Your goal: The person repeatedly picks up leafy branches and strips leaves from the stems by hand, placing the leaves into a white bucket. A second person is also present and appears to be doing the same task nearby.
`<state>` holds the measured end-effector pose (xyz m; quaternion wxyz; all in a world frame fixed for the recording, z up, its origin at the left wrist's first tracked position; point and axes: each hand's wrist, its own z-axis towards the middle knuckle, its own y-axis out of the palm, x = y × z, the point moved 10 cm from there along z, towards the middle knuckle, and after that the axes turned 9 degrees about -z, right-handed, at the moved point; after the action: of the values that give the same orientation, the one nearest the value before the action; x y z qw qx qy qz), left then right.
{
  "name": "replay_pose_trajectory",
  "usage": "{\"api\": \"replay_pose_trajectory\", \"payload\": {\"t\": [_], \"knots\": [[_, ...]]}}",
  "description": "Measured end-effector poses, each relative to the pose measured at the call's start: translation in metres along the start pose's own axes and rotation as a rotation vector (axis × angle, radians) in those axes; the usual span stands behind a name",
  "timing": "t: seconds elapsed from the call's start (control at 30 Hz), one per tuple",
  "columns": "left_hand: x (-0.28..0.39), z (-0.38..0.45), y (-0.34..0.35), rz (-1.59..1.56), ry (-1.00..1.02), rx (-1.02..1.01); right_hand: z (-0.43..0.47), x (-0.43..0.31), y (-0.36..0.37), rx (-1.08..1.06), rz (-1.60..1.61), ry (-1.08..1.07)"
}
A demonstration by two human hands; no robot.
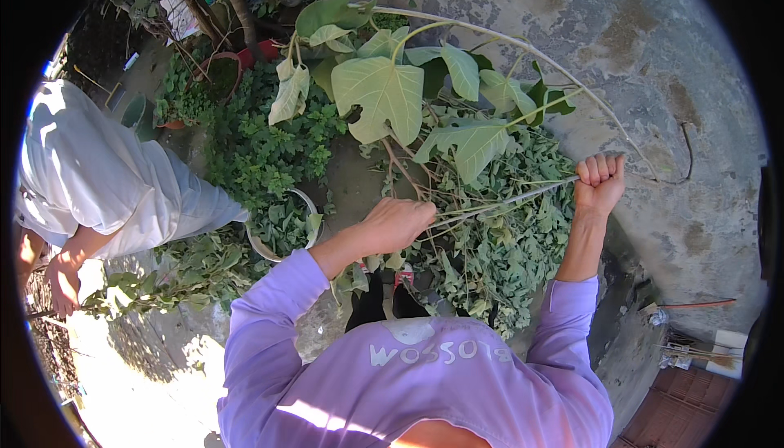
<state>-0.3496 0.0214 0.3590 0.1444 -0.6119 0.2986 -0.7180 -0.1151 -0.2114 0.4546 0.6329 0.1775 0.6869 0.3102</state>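
Observation:
My left hand [401,224] is closed around thin stems in front of my body. A pale strand [520,195] stretches from it to my right hand [597,183], a fist around the strand's other end. I cannot tell whether it is cord or a stripped stem. Below the strand lies a heap of cut leafy branches [508,264], with leaves partly wilted. Beyond my hands a long pale branch [539,53] arches over the heap. It carries broad lobed leaves [383,96], some with holes.
At left, another person in light clothing [141,184] has a hand [63,285] by leafy branches [184,276]. A round basin [314,209] holds leaves. Green plants [263,142], pots [248,56] and a trunk [236,1] stand far left. A brownish panel [689,405] lies right.

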Motion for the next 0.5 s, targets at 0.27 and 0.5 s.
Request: {"api": "replay_pose_trajectory", "payload": {"t": [0.27,0.5], "knots": [[0.006,-0.058,-0.048,-0.234,-0.135,0.218,-0.014,0.038,0.019,0.052,0.043,0.029],[0.059,-0.057,-0.147,0.124,-0.113,0.831,-0.013,0.041,0.002,0.058,0.088,0.015]]}}
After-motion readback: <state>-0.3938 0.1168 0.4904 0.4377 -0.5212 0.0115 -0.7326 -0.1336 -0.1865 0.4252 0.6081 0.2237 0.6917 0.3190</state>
